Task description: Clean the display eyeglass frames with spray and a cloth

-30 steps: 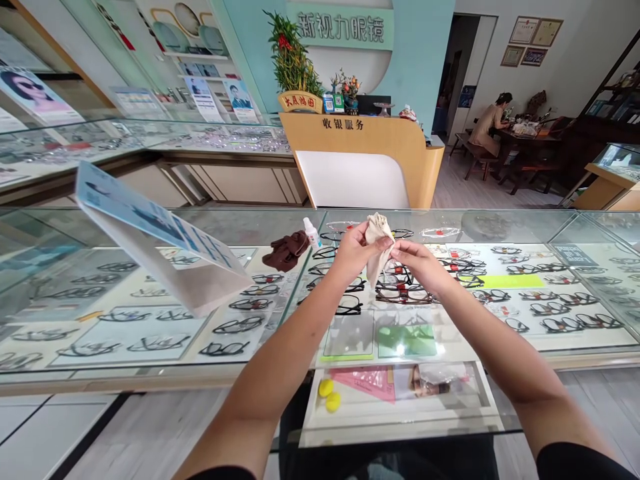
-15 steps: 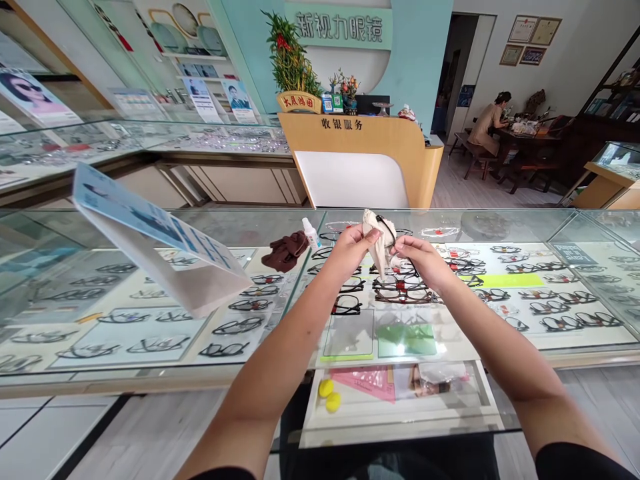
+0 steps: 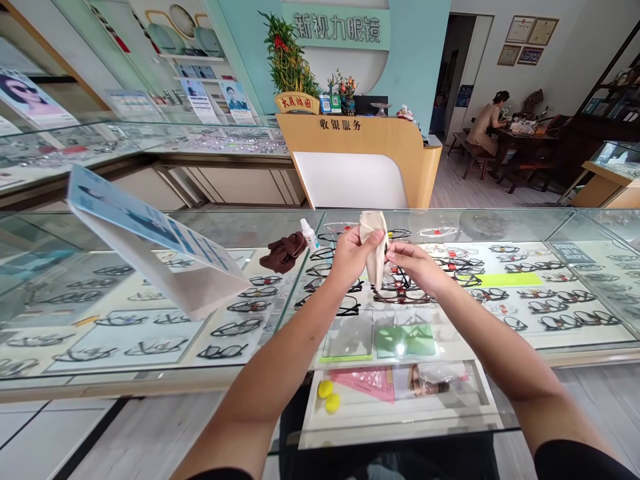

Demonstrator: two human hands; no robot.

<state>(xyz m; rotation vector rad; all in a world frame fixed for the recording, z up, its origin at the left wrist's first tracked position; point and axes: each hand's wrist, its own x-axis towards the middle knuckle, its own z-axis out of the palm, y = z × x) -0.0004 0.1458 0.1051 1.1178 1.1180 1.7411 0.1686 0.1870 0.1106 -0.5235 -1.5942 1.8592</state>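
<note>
Above the glass counter, my left hand point(image 3: 353, 252) is closed on a cream cleaning cloth point(image 3: 373, 257), thumb pressed flat against its face. My right hand point(image 3: 413, 263) pinches at the cloth's right edge, where a small dark bit of a pair of eyeglasses point(image 3: 387, 248) shows. Most of those glasses are hidden by the cloth and fingers. To the left of my hands, a crumpled brown cloth point(image 3: 283, 253) lies on the glass beside a small white bottle point(image 3: 309, 235), which leans slightly.
Rows of spectacle frames point(image 3: 403, 295) lie under the glass counter top point(image 3: 280, 313). A folded sign card point(image 3: 150, 233) stands at left. Below the near edge, a drawer point(image 3: 400, 430) holds yellow pieces and a pink sheet. A person point(image 3: 487, 127) sits at a far table.
The cloth has turned and now hangs more upright, covering the dark glasses rim that showed before. My right fingers have shifted slightly left, closer to my left hand.
</note>
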